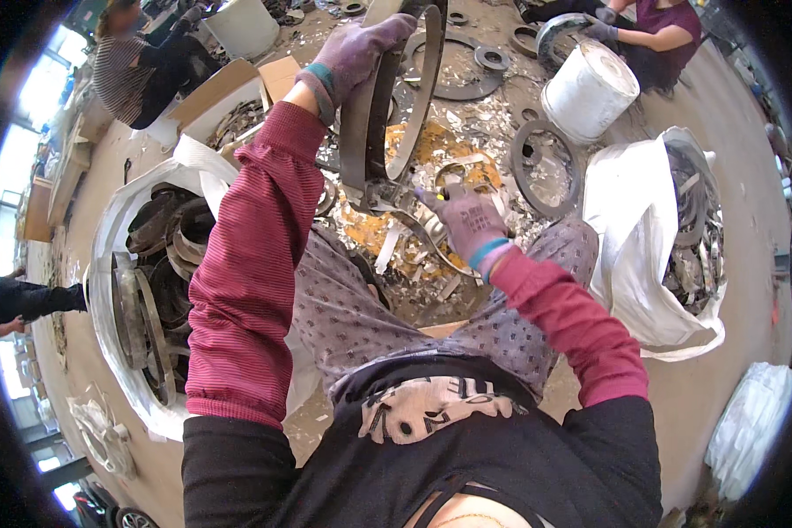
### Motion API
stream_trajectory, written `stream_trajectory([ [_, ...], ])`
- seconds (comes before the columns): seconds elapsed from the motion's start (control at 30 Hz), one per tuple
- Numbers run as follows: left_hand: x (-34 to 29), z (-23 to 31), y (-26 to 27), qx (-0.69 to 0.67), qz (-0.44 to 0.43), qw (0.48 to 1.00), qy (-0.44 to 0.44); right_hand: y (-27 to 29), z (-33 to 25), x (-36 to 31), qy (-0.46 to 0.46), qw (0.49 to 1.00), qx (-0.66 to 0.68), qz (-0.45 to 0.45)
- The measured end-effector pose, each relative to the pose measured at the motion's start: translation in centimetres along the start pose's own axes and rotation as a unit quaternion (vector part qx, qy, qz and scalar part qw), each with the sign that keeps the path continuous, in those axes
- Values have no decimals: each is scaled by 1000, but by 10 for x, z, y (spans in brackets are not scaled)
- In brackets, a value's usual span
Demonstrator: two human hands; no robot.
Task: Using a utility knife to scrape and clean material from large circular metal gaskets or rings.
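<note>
My left hand (356, 62), in a purple-grey work glove, is raised and closed on the upper part of a large dark band ring (361, 136). The ring stands on edge, tall and narrow, its far side curving round to the right. My right hand (471, 224), in a matching glove, is closed beside the ring's lower end. What its fingers hold is mostly hidden. A thin curved strip (422, 231) loops just below that hand. Between my knees lie white scraps (405, 264) and yellow-orange material (365, 231).
A white sack (106, 317) of dark rings stands on my left, another white sack (629, 238) on my right. A flat ring (521, 180) and a white bucket (590, 92) lie ahead. Two people sit working beyond; a third person's limbs show at the far left.
</note>
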State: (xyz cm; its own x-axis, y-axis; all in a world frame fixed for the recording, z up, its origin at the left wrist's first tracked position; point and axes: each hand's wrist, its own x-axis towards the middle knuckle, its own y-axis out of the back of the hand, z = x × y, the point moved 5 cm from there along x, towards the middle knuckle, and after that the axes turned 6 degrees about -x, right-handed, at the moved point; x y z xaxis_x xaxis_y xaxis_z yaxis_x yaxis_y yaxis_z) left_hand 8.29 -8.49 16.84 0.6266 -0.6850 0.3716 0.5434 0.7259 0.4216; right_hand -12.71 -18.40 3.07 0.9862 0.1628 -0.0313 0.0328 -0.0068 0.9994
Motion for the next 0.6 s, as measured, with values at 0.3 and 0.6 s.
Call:
stream_trajectory([
  [0.3, -2, -5, 0, -103, 15, 986, 129, 10, 4, -5, 20, 996, 22, 88],
  [0.6, 0, -21, 11, -73, 8, 997, 36, 26, -4, -9, -11, 991, 71, 113],
])
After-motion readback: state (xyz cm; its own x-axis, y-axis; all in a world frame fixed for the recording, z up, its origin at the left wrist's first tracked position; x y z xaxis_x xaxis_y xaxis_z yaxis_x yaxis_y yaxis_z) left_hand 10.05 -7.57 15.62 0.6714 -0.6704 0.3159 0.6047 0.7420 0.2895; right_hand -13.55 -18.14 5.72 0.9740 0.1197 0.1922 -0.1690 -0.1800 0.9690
